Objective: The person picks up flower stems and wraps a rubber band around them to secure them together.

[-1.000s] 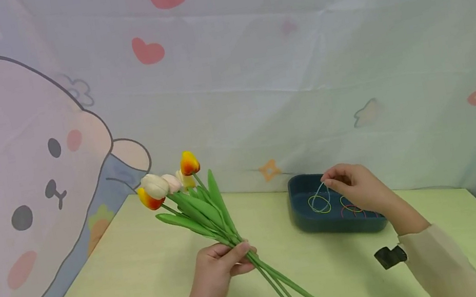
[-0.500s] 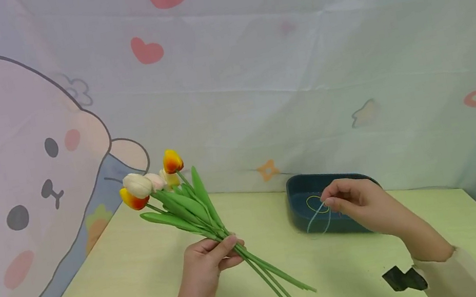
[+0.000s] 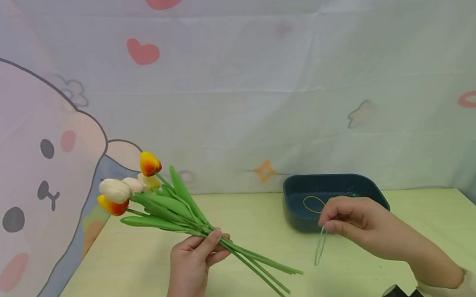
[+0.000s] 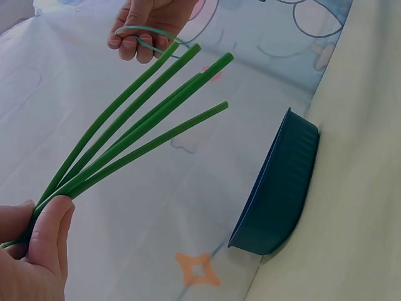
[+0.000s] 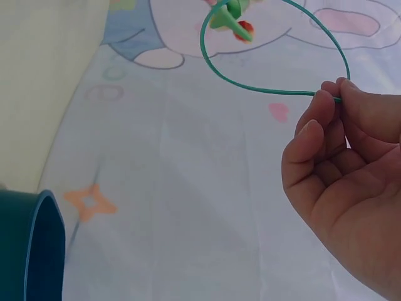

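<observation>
My left hand (image 3: pixel 191 265) grips a bunch of artificial tulips (image 3: pixel 168 206) around its green stems (image 4: pixel 144 119), blooms up to the left and stem ends down to the right. The blooms are white, pale pink, yellow and orange-red. Between thumb and fingertips, my right hand (image 3: pixel 367 226) pinches a thin green rubber band (image 5: pixel 250 89), which hangs as a loop to the right of the stem ends. In the left wrist view the band (image 4: pixel 147 28) overlaps the tips of the stems.
A dark blue tray (image 3: pixel 295 212) stands behind the right hand, with a yellow rubber band (image 3: pixel 314 204) in it. The pale yellow-green table (image 3: pixel 116 292) backs onto a printed cloth (image 3: pixel 234 66) with a cartoon figure and hearts.
My right hand has drawn the green rubber band out of the tray, down and toward the front. The left hand has shifted the tulips left and slightly up.
</observation>
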`<state>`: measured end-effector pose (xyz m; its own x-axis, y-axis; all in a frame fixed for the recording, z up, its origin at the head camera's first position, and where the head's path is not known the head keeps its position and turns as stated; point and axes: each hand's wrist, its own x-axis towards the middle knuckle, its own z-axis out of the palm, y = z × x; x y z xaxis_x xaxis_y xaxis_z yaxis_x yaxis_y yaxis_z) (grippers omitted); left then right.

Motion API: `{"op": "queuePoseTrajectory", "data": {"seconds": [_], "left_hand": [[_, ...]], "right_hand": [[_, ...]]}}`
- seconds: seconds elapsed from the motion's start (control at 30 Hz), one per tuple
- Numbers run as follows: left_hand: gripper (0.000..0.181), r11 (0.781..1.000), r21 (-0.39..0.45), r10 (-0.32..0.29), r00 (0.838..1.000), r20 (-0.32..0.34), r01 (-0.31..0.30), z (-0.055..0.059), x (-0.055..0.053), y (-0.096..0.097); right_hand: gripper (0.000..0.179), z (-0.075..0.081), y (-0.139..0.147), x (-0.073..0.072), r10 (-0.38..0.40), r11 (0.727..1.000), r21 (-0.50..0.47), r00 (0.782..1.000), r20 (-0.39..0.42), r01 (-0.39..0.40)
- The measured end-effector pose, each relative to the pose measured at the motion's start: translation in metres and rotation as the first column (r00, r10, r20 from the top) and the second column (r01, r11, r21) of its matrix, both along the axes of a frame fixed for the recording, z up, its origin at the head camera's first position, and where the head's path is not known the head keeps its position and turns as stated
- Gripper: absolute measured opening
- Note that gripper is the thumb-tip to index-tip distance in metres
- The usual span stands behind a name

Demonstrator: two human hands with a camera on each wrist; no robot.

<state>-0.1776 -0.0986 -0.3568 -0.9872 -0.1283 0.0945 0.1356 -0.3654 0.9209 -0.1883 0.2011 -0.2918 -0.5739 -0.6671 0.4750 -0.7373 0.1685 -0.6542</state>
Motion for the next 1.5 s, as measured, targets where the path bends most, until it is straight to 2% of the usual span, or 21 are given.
{"op": "queuePoseTrajectory", "data": {"seconds": [0.17,0.23,0.4,0.53,0.83,1.1,1.3,1.5], "left_hand": [[0.007,0.999,0.037,0.015,1.000,0.002,-0.015,0.002,-0.001,-0.001],[0.006,0.999,0.047,0.019,1.000,0.002,-0.019,0.002,-0.001,-0.002],[0.007,0.999,0.051,0.001,1.000,-0.011,-0.001,0.004,0.001,-0.002],[0.007,0.998,0.054,-0.013,1.000,-0.006,0.013,0.005,0.002,-0.001],[0.009,0.999,0.021,-0.041,0.999,-0.007,0.041,0.005,0.008,0.006],[0.011,0.995,0.001,-0.101,0.995,0.027,0.101,0.002,0.011,0.013],[0.015,0.991,-0.006,-0.136,0.990,0.045,0.137,0.004,0.015,0.017],[0.009,0.980,-0.028,-0.194,0.981,0.023,0.195,0.006,0.017,0.022]], "right_hand": [[0.022,-0.002,-0.007,0.004,0.021,1.000,0.003,0.999,-0.024,-0.021],[0.024,-0.003,-0.010,0.005,0.049,0.999,-0.018,0.997,-0.060,-0.050],[0.028,-0.007,-0.019,0.004,0.109,0.991,-0.069,0.985,-0.135,-0.119],[0.030,-0.007,-0.024,0.003,0.125,0.987,-0.082,0.982,-0.143,-0.138],[0.027,-0.002,-0.033,0.004,0.131,0.989,-0.046,0.982,-0.133,-0.138],[0.021,0.000,-0.043,0.003,0.117,0.993,-0.019,0.990,-0.076,-0.119],[0.018,0.002,-0.051,0.000,0.126,0.992,0.001,0.988,-0.089,-0.126],[0.014,0.003,-0.059,0.000,0.114,0.993,0.028,0.992,-0.058,-0.113]]}}
